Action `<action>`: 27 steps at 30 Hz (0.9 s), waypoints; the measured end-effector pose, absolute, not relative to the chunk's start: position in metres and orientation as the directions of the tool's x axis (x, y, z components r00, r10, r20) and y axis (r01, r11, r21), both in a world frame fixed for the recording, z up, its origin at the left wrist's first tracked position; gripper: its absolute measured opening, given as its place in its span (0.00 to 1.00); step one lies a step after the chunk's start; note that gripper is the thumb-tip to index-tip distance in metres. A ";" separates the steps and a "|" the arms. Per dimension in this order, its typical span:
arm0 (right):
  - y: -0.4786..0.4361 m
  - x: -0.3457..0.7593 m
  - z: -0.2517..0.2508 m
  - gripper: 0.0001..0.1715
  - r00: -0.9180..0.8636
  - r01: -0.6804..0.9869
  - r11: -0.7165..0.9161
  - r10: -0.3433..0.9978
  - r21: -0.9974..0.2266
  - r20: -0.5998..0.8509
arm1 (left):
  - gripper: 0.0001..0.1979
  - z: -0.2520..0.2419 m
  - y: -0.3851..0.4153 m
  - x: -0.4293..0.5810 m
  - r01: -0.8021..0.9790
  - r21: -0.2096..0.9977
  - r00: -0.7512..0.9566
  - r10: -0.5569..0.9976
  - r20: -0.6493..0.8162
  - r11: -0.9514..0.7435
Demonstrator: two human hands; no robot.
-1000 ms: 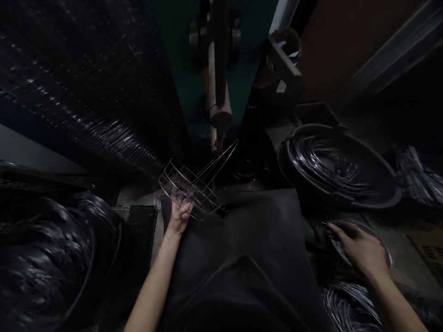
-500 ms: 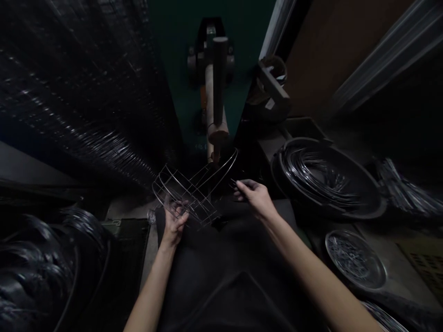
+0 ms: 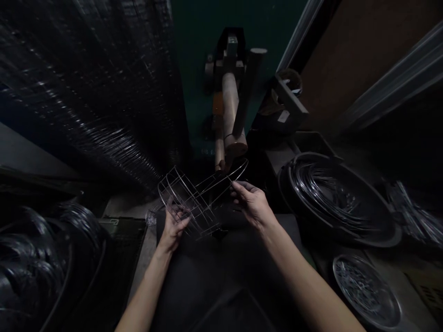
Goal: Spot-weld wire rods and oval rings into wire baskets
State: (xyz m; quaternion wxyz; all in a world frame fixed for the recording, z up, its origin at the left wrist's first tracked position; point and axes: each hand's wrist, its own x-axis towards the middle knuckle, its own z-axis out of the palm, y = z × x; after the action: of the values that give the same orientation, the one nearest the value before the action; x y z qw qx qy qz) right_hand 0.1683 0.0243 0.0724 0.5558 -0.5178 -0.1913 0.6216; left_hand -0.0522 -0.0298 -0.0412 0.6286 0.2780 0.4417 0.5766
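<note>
A wire basket frame (image 3: 197, 198) of thin metal rods is held over my dark apron, its looped end beneath the tip of a machine's arm (image 3: 235, 115). My left hand (image 3: 176, 219) grips the frame's rounded left side, the fingers partly behind the wires. At the frame's right side, my right hand (image 3: 247, 196) is closed in a pinch beside the loop. What lies between its fingertips is too small and dark to make out.
Wire rings fill a round tub (image 3: 374, 233) on the right, with a metal dish (image 3: 394, 302) of small pieces in front of it. Stacked wire grids (image 3: 104, 92) rise at the left. More wire coils (image 3: 31, 263) lie at the lower left.
My right hand has come up against the wire frame's right side; before, it was apart from it, pinching a small thin piece. The view has shifted, so the machine appears further right.
</note>
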 end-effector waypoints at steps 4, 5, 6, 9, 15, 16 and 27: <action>0.026 0.168 0.077 0.20 0.157 -0.509 -0.329 0.873 -0.796 -0.461 | 0.44 -0.038 -0.029 -0.053 -0.478 0.858 -0.081 0.963 -0.259 0.191; 0.026 0.167 0.077 0.19 0.159 -0.510 -0.332 0.870 -0.793 -0.467 | 0.44 -0.036 -0.029 -0.053 -0.478 0.856 -0.088 0.959 -0.269 0.197; 0.027 0.167 0.077 0.18 0.161 -0.510 -0.335 0.868 -0.792 -0.471 | 0.43 -0.035 -0.029 -0.053 -0.478 0.853 -0.088 0.954 -0.285 0.210; 0.029 0.166 0.076 0.17 0.171 -0.516 -0.335 0.861 -0.788 -0.478 | 0.41 -0.028 -0.029 -0.053 -0.480 0.834 -0.068 0.936 -0.345 0.273; 0.033 0.163 0.074 0.14 0.190 -0.517 -0.333 0.854 -0.789 -0.485 | 0.41 -0.018 -0.028 -0.052 -0.504 0.808 -0.082 0.914 -0.396 0.305; 0.034 0.163 0.074 0.14 0.194 -0.510 -0.332 0.855 -0.794 -0.482 | 0.41 -0.017 -0.028 -0.052 -0.502 0.809 -0.082 0.914 -0.397 0.306; 0.039 0.162 0.080 0.08 0.213 -0.528 -0.376 0.809 -0.761 -0.547 | 0.40 -0.005 -0.023 -0.050 -0.490 0.803 -0.099 0.894 -0.438 0.339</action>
State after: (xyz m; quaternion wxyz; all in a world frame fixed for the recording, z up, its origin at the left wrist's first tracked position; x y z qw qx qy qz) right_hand 0.1615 0.0387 0.0803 0.5441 -0.5572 -0.1262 0.6144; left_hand -0.0505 -0.0234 -0.0048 0.6410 0.1986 0.5086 0.5395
